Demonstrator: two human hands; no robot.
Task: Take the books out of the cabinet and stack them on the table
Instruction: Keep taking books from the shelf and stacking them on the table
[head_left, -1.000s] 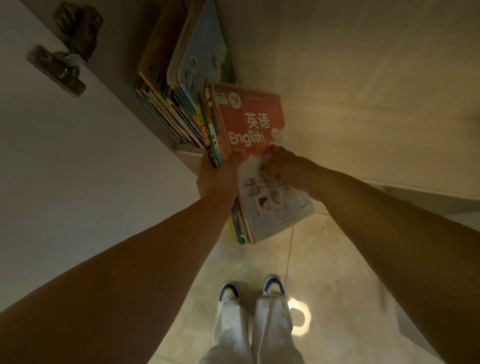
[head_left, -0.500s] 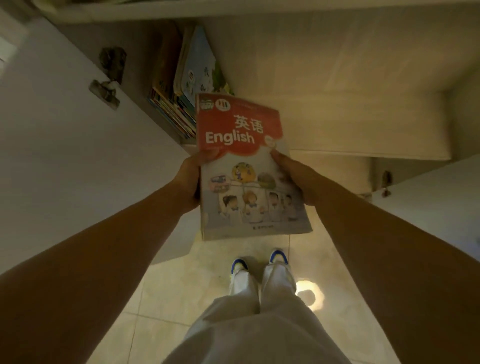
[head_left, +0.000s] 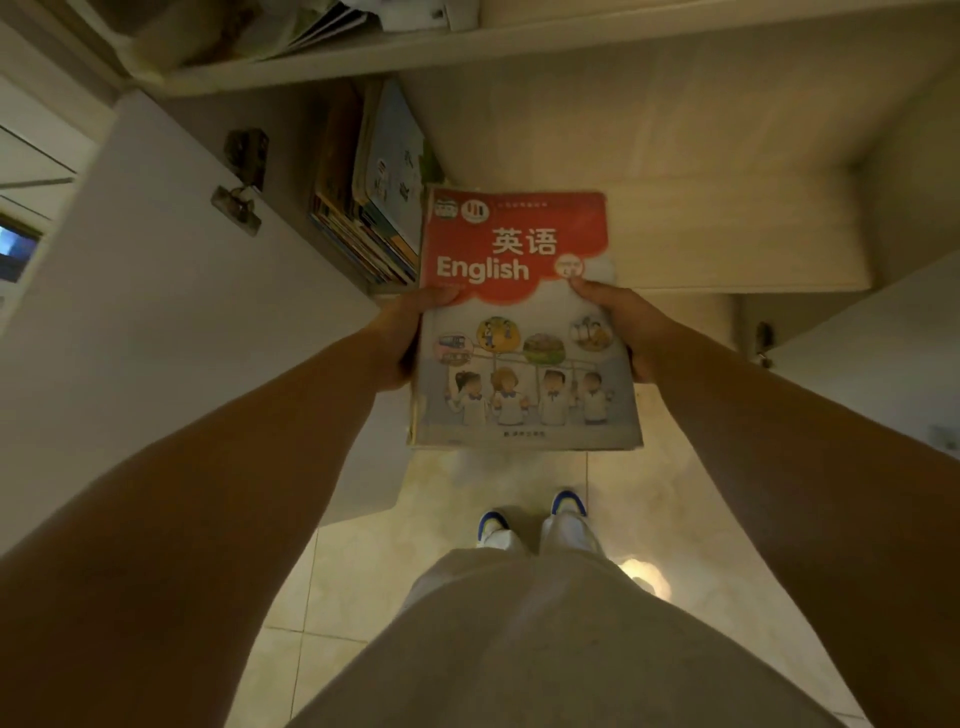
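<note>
Hands, left (head_left: 402, 332) and right (head_left: 631, 325), grip books (head_left: 524, 332), now clear of cabinet (head_left: 623, 156).

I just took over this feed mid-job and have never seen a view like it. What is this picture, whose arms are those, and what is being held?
There is no machine here: the camera sits on a person's head and looks down past their arms to the floor tiles and their shoes. The left hand and right hand grip the sides of a bundle of books topped by a red English textbook, held in the air in front of the open cabinet. More books stand on the cabinet's shelf at its left. No table is in view.
</note>
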